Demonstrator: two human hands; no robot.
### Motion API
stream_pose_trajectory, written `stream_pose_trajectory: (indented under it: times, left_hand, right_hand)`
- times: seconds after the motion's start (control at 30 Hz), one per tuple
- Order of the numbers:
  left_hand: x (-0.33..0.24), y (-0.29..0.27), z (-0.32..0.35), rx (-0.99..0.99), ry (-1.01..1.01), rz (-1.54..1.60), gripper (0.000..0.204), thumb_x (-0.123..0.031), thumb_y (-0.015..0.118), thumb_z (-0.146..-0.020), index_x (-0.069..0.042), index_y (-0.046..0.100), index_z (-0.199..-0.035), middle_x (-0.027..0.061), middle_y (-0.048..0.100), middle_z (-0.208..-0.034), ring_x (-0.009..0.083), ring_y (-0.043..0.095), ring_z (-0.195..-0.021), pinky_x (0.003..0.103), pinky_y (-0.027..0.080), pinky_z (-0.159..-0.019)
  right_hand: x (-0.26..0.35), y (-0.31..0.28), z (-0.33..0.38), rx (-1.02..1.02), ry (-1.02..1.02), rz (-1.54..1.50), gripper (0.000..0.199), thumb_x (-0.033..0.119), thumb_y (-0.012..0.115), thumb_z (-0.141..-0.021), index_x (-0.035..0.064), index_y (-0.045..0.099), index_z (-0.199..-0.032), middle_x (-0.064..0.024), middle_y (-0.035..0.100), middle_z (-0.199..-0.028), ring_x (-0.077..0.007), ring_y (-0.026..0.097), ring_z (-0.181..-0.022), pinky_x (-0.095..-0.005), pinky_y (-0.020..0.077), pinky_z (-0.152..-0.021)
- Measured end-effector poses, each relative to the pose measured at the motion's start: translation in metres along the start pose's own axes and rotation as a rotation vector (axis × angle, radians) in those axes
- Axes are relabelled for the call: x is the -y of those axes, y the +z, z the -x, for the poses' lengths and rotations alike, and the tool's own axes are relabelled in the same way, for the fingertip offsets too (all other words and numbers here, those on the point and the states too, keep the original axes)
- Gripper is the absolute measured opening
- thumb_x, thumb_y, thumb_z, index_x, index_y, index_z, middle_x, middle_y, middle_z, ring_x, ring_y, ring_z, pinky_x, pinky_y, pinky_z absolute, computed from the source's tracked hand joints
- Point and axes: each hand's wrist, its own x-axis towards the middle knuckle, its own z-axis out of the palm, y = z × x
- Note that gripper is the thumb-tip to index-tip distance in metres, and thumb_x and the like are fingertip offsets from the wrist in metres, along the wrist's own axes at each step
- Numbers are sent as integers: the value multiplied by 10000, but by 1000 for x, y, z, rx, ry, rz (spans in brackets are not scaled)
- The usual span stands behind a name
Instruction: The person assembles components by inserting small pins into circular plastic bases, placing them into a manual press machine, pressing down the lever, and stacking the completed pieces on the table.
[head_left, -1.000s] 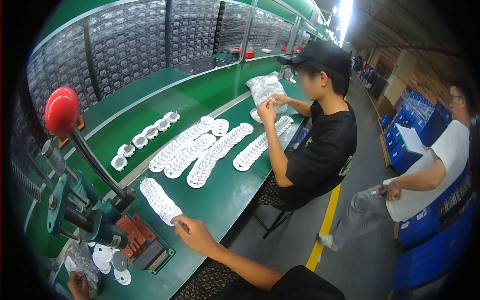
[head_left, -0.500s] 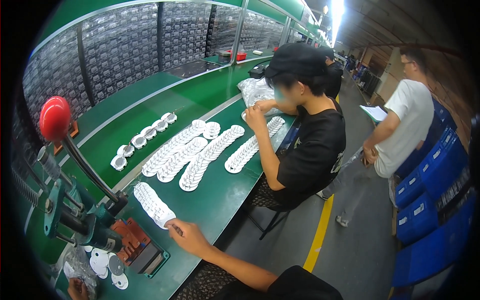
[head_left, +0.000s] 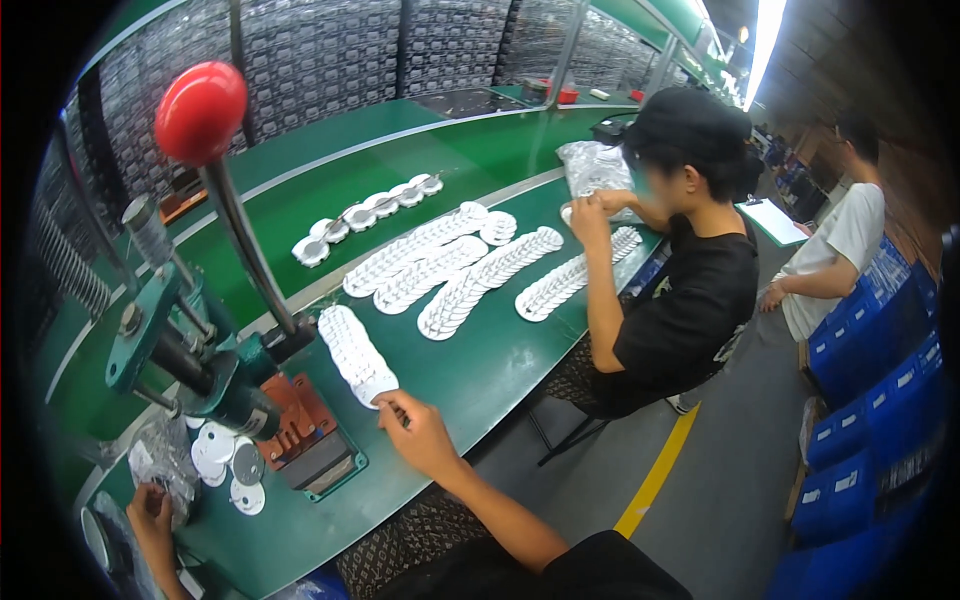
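At the far left, the left hand (head_left: 150, 515) is next to a clear plastic bag (head_left: 165, 455) on the green worktop (head_left: 450, 385); its fingers are bent, but I cannot tell whether they pinch anything. Above stands a green hand press (head_left: 185, 370), its steel lever topped by a red knob (head_left: 200, 113). At its foot lie several loose white discs (head_left: 210, 450), some overlapping, and beside them a grey disc (head_left: 248, 463). Just to the right sits a brown block (head_left: 300, 410) on a dark base.

Farther back, a line of white round parts (head_left: 370, 213) lies on a green strip behind the worktop. In front of it, to the right of the press, an overlapping row of white discs (head_left: 350, 350) runs toward the person. At its near end, the right hand (head_left: 418, 435) has its thumb and forefinger pinching the edge of the nearest disc (head_left: 376, 388), which lies against the row.

Farther right, more overlapping rows (head_left: 490, 285) cover the worktop, with a short stack (head_left: 498, 228) near their far ends. A co-worker in a black shirt (head_left: 690, 290) sits beside them, both hands raised near another plastic bag (head_left: 597, 165). Beyond, a clipboard (head_left: 772, 222) shows near a person in a white shirt (head_left: 850, 235); blue bins (head_left: 865, 400) line the right side.
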Motion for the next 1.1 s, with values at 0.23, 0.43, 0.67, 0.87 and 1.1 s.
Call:
stream_pose_trajectory:
  times: [0.23, 0.43, 0.67, 0.87, 1.1]
  left_hand:
    - [-10, -7, 6, -25, 71, -110, 149, 42, 634, -802, 64, 621, -948, 141, 686, -829, 156, 639, -724, 290, 511, -675]
    - [-32, 2, 4, -3, -8, -10, 113, 16, 648, -831, 63, 643, -933, 122, 693, -849, 146, 657, -772, 268, 519, -715]
    - [-84, -15, 47, -228, -195, 413, 124, -14, 665, -850, 61, 663, -949, 103, 700, -856, 150, 678, -804, 248, 539, -741]
    - [-198, 63, 121, 15, 98, 384, 152, 2, 717, -776, 10, 690, -925, 96, 722, -886, 189, 700, -766, 285, 554, -680]
    - [-222, 146, 126, 94, 531, 252, 304, -54, 581, -790, -29, 649, -1085, 82, 669, -1068, 240, 671, -943, 333, 551, -778]
  right_hand:
    - [-4, 7, -3, 2, -17, -21, 140, 83, 548, -944, -10, 635, -1004, -70, 647, -717, -114, 622, -681, -258, 484, -625]
    - [-19, 5, -5, -35, 9, 20, 168, 123, 537, -958, 1, 639, -1012, -73, 653, -721, -129, 612, -684, -271, 475, -632]
    - [13, 8, 29, -115, -94, -6, 183, 108, 500, -982, -35, 607, -1023, -65, 596, -750, -123, 575, -692, -257, 479, -671]
    - [67, 50, 129, 399, 394, -853, 364, 211, 436, -995, -71, 510, -1213, -205, 622, -1073, -275, 612, -962, -394, 465, -903]
    - [46, 34, 96, 314, 864, -1433, 418, 306, 381, -995, -33, 526, -1191, -197, 606, -1146, -311, 574, -1068, -466, 385, -1064]
